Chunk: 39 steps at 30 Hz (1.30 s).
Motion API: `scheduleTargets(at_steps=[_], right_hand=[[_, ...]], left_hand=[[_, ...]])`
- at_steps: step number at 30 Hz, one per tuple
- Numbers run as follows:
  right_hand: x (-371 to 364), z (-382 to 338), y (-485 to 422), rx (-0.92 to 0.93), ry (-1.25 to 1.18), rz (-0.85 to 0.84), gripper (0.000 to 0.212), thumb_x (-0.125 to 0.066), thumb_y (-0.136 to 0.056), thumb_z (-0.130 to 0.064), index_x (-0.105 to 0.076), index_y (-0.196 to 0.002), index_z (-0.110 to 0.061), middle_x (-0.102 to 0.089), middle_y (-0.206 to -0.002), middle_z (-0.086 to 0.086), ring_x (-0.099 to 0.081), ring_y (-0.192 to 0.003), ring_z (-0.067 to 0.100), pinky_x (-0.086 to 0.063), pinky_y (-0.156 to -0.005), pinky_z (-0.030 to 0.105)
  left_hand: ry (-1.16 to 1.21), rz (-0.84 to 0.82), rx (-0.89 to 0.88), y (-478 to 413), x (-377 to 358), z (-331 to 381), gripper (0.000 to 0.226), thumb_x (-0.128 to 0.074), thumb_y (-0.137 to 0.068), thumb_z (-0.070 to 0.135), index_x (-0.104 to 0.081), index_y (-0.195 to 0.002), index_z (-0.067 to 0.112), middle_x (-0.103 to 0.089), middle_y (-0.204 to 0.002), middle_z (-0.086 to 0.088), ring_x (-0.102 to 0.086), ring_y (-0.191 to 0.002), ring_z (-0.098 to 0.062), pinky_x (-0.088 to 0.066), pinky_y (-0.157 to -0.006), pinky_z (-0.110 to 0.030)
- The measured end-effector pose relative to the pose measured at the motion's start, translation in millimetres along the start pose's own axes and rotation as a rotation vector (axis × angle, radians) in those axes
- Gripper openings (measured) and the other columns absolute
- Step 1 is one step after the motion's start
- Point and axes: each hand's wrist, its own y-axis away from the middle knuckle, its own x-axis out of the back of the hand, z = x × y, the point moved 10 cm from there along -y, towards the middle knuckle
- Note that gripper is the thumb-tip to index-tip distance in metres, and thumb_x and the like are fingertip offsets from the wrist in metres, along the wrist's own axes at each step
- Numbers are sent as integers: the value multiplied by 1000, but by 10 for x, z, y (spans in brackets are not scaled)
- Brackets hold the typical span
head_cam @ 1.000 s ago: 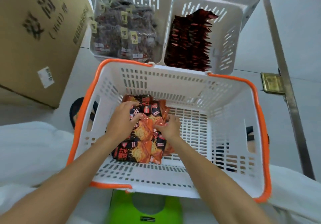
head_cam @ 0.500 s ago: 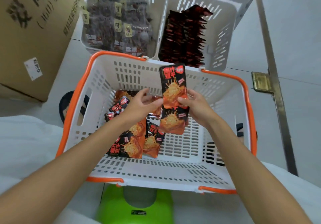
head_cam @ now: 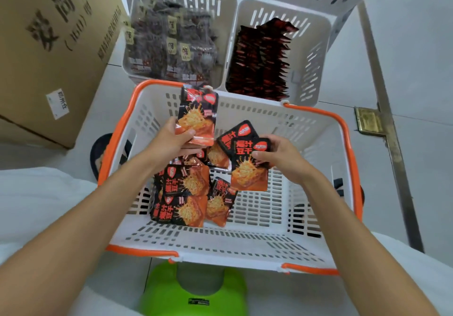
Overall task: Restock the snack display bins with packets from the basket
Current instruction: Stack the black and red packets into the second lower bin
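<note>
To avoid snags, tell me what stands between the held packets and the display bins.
Only the far wall of the basket lies between the packets held by the left hand and right hand and the display bins, which are open on top. Nothing else visible blocks them.

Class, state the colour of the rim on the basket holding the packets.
Orange; the basket rim shows best in the head view.
</note>
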Motion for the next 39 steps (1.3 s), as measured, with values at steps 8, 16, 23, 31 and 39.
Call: scheduleTargets(at_steps=[8, 16, 23, 31, 39], right_hand=[[172, -557, 93, 219, -7, 55, 15, -67, -89, -5, -68, -104, -9, -73, -89, -1, -68, -78, 9, -51, -63, 17], [-174, -645, 105, 285, 86, 27, 23, -62, -96, -16, -57, -118, -18, -67, -115, 4, -66, -106, 17, -57, -89, 39], [-51, -800, 78, 266, -125, 74, 11, -52, -101, -17, -60, -104, -23, -68, -88, -7, -65, -75, 7, -53, -60, 24], [193, -476, -28, 115, -674, 277, 25, -52, -100, -18, -56, -123, -8, -70, -109, 11, -69, -95, 25, -55, -81, 44], [151, -529, 18, 87, -618, 341, 31, -51, -101, -17, -52, -130, -4, -71, -106, 13, -69, -94, 26, -58, -85, 47]], left_hand=[[-748, -148, -191, 141, -145, 511, 8, -70, -90, 19, -74, -91, 13, -73, -84, -1, -68, -74, -15, -55, -70, -27], [-277, 134, -176, 182, -149, 584, 9, -74, -87, 27, -75, -86, 19, -76, -86, -3, -73, -84, -20, -59, -82, -35], [-321, 258, -224, 141, -187, 774, 18, -79, -82, 33, -71, -78, 18, -72, -78, -1, -67, -65, -9, -54, -56, -23], [527, 84, -38, 62, -433, 541, 28, -49, -97, -5, -51, -122, 8, -65, -117, -15, -68, -96, -23, -61, -77, -34], [233, -49, 26, 287, -700, 247, 36, -54, -92, -13, -51, -120, 10, -68, -115, -15, -72, -95, -26, -62, -77, -32]])
